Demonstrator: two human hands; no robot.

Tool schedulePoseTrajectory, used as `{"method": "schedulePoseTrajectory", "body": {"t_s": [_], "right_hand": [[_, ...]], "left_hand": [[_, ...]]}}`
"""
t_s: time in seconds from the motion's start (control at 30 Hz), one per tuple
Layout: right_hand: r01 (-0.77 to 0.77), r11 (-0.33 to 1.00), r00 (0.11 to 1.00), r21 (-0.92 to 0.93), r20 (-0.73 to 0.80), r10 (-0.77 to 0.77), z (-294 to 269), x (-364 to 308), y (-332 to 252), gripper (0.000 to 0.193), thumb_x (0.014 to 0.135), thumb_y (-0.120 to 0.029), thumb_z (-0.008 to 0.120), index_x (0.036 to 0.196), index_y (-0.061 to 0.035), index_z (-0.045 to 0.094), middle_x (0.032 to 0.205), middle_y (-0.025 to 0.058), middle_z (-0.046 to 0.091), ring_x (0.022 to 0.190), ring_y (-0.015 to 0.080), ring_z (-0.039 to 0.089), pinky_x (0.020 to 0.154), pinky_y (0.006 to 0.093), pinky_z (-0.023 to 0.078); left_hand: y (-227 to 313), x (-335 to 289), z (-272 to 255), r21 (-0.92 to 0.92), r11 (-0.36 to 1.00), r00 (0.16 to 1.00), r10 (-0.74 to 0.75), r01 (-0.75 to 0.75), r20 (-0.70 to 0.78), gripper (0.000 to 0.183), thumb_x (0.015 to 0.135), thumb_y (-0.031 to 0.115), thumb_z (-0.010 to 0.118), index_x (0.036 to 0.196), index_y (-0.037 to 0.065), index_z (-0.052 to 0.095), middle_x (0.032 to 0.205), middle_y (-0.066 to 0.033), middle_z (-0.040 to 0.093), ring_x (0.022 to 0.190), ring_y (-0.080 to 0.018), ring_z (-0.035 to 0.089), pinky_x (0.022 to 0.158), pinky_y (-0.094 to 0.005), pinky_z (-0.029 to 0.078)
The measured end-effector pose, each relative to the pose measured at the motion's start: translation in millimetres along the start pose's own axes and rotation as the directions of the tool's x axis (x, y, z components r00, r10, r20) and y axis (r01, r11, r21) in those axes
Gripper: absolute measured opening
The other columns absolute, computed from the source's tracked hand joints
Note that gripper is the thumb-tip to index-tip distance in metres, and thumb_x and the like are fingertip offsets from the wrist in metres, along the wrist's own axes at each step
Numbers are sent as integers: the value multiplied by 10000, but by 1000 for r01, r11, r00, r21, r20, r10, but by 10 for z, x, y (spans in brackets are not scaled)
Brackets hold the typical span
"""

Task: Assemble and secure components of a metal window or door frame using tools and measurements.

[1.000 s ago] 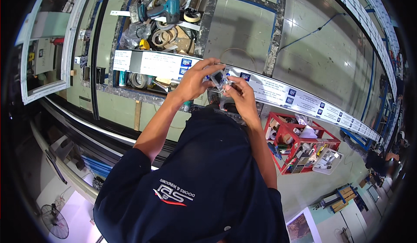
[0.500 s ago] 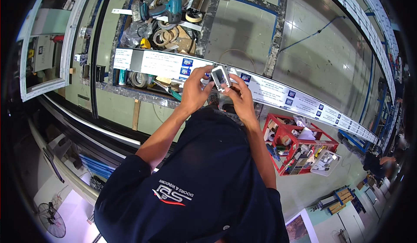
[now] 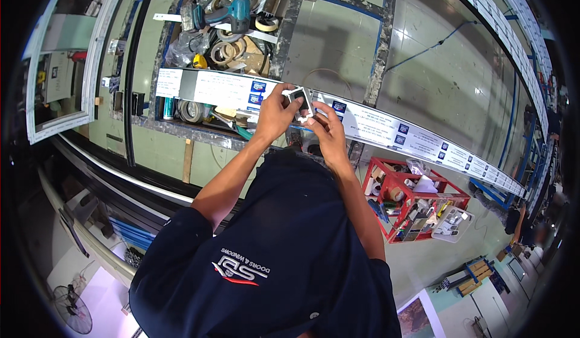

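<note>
We see our left hand (image 3: 275,115) closed round the left side of a small white hollow piece (image 3: 309,103), its thumb lying across the dark opening. Our right hand (image 3: 329,129) is half curled at the piece's other side, thumb and fingertips close in at the right and lower edges; whether they grip or only touch, we cannot tell. So the piece sits between our 2 hands, tilted, with its opening facing up toward us.

Behind and below our hands runs a long white strip (image 3: 423,137) with blue labels, reaching well out past the right hand and also off to the left. The near edge of the desk (image 3: 208,131) passes just beside our left wrist. Straight beyond our hands is an open bay framed by dark bars, floor tiles showing through, and a second, wider bay lies farther right of it. Beyond the left hand, a crowded bay holds a teal drill (image 3: 237,13), tape rolls (image 3: 223,52) and a yellow tape measure (image 3: 199,61). Right of our right forearm and nearer us stands a red rack (image 3: 396,223) full of tools.
</note>
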State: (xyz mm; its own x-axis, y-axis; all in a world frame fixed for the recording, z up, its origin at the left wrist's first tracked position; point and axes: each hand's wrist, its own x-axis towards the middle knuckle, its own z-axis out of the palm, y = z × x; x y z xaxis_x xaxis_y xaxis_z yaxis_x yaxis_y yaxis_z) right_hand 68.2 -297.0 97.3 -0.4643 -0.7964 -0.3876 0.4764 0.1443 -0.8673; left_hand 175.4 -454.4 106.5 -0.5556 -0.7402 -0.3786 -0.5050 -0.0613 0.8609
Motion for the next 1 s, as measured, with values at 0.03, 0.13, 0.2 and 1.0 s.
{"method": "schedulePoseTrajectory", "body": {"t_s": [0.03, 0.13, 0.2, 1.0], "right_hand": [[-17, 1000, 1000, 8, -9, 17, 9, 4, -14, 471, 1093, -59, 668, 1543, -22, 535, 1305, 170, 744, 1172, 226, 719, 1056, 382, 583], [-16, 1000, 999, 23, -43, 17, 14, 9, -27, 482, 1072, -92, 717, 1532, -47, 578, 1247, 143, 754, 1113, 189, 715, 1001, 339, 563], [67, 950, 996, -305, -40, -84, -16, 12, -55, 445, 1061, -121, 743, 1488, -39, 645, 1278, 139, 763, 1095, 207, 727, 1015, 360, 567], [71, 784, 977, -617, -114, -179, 7, 125, -46, 263, 1012, -111, 786, 1243, 15, 765, 1088, 160, 832, 916, 203, 778, 863, 335, 595]], "left_hand": [[-13, -11, 19, -32, 999, 1000, 14, -14, -9, 417, 965, 143, 822, 1328, -3, 678, 691, -59, 647, 619, -115, 566, 584, -335, 460], [4, -34, 42, -54, 998, 999, 25, -27, -32, 393, 965, 131, 811, 1308, 2, 669, 667, -50, 629, 599, -113, 550, 576, -335, 452], [12, -45, 60, -34, 994, 986, 95, -101, -136, 380, 966, 122, 800, 1304, 7, 668, 669, -46, 633, 597, -110, 550, 569, -339, 448], [-196, 60, 85, 216, 890, 909, 415, -402, -18, 309, 960, 61, 741, 1267, 35, 729, 792, -168, 670, 685, -326, 660, 658, -443, 530]]}}
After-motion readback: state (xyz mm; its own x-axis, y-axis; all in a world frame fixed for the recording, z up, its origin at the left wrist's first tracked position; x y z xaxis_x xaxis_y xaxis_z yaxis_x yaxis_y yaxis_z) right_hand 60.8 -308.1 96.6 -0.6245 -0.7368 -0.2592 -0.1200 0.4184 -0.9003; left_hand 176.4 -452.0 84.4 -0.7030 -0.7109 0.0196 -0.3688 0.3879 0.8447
